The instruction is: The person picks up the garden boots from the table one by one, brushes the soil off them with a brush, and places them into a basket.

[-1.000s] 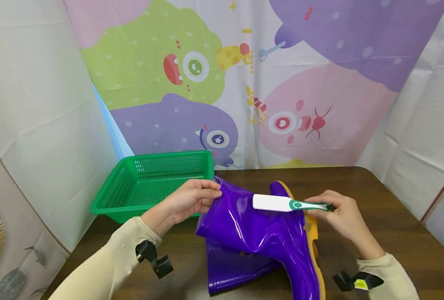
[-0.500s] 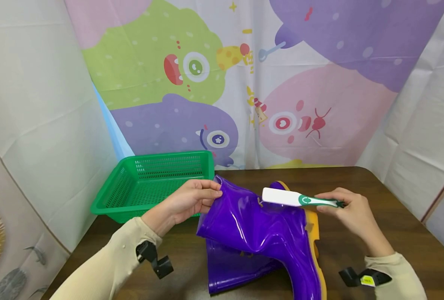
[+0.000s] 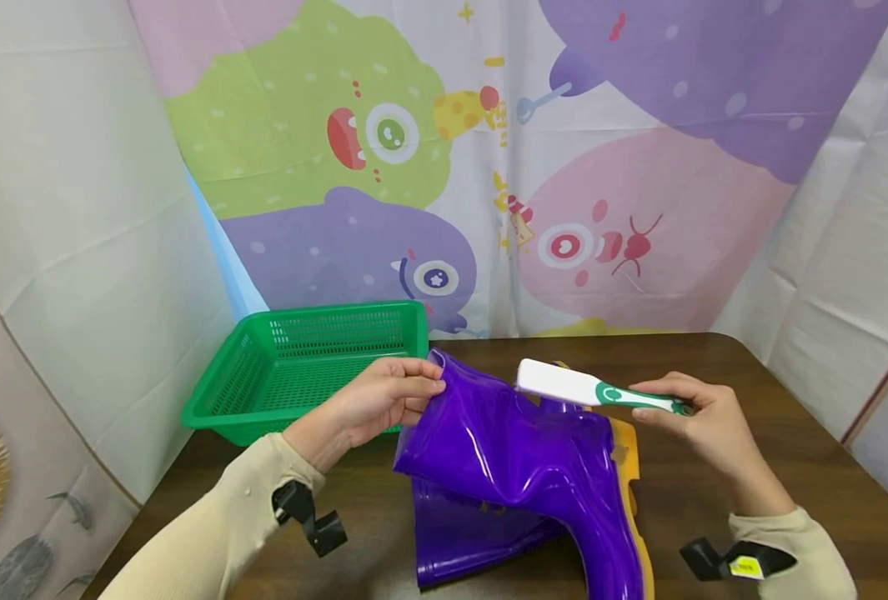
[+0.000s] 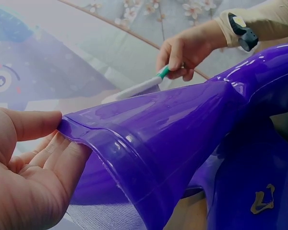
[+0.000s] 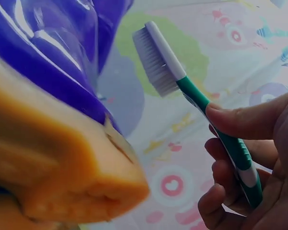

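My left hand [image 3: 372, 408] pinches the top edge of a purple rubber boot [image 3: 481, 442] between thumb and fingers. The boot lies tilted over a second purple boot [image 3: 466, 533], its yellow sole turned to the right. My right hand [image 3: 702, 425] grips a scrub brush [image 3: 559, 383] by its green and white handle. The brush's white head is at the far side of the upper boot's shaft; whether its bristles touch is hidden. In the right wrist view the bristles [image 5: 156, 62] face the boot. A brown smear [image 4: 263, 203] marks the lower boot.
A green plastic basket [image 3: 308, 367] with perforated sides stands at the back left, close to the boot's top. The wooden table [image 3: 744, 400] stretches to the right of the boots. A cartoon-printed cloth [image 3: 489, 167] hangs behind the table.
The brush and right hand have shifted right, then the brush head moved back left and farther away. A brown mark beside the head half a second ago is out of sight. My left hand stays put.
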Action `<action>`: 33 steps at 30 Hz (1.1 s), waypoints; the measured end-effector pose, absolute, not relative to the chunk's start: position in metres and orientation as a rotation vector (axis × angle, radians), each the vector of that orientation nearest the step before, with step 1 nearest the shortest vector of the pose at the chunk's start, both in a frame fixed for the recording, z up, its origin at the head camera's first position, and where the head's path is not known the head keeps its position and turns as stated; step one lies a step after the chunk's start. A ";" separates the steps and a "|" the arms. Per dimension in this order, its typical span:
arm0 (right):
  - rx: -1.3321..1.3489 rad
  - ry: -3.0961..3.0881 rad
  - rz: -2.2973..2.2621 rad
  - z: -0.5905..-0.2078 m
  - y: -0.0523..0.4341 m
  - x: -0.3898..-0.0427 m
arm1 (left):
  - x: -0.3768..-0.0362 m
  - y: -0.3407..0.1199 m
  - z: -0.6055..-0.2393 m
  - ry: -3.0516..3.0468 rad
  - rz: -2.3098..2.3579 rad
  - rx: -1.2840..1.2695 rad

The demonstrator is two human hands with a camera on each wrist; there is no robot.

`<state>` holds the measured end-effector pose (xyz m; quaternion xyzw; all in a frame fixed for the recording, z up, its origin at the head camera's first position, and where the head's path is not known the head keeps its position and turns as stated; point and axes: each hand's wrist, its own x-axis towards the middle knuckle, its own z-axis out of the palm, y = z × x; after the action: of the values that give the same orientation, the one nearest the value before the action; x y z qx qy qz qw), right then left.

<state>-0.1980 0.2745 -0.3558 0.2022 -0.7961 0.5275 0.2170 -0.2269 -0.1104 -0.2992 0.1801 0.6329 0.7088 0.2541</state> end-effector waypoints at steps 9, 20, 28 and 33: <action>0.611 -2.331 1.454 -0.365 0.265 -0.205 | -0.227 -0.111 -0.300 1.725 1.929 0.490; 0.374 -2.414 1.259 -0.372 0.275 -0.211 | -0.228 -0.115 -0.305 1.715 1.940 0.496; 0.345 -2.380 1.209 -0.365 0.282 -0.205 | -0.227 -0.114 -0.304 1.686 1.950 0.485; 0.347 -2.337 1.303 -0.362 0.287 -0.200 | -0.229 -0.115 -0.304 1.679 1.944 0.484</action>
<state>-0.2004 0.2873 -0.3624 0.1255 -0.8449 0.4711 0.2200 -0.2291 -0.1148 -0.3037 0.1787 0.6201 0.7180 0.2606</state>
